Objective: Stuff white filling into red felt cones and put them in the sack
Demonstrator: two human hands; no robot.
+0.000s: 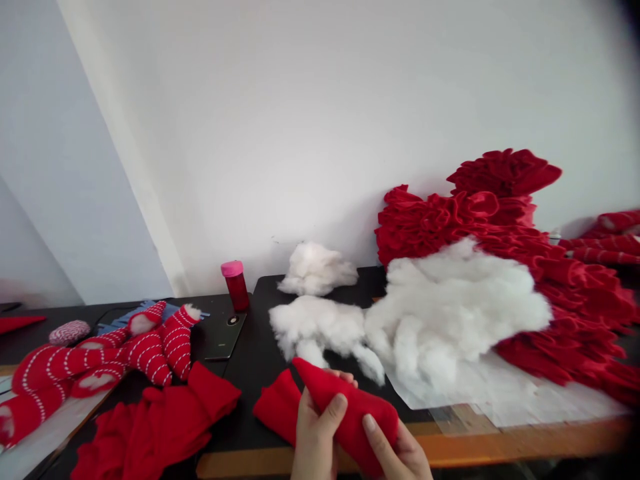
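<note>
Between my two hands is a red cone-shaped fabric piece (353, 407), its pointed tip toward the upper left, above the table's front edge. My left hand (317, 427) grips its narrower part, with the thumb lying on top. At the wider end my right hand (395, 447) is closed round the cloth, thumb pressed on the near face. Whether anything is inside the cone is hidden. Just behind my left hand lies another red fabric piece (277, 405). White fibre stuffing (460, 313) sits in a large heap beyond my hands, with a smaller clump (320, 323) beside it.
A big pile of red fabric pieces (500, 220) stands at the back right against the wall. To the left are a red fabric stack (160, 423), striped stuffed pieces (65, 373), a yarn ball (69, 332), a phone (223, 337) and a pink-lidded red jar (236, 287).
</note>
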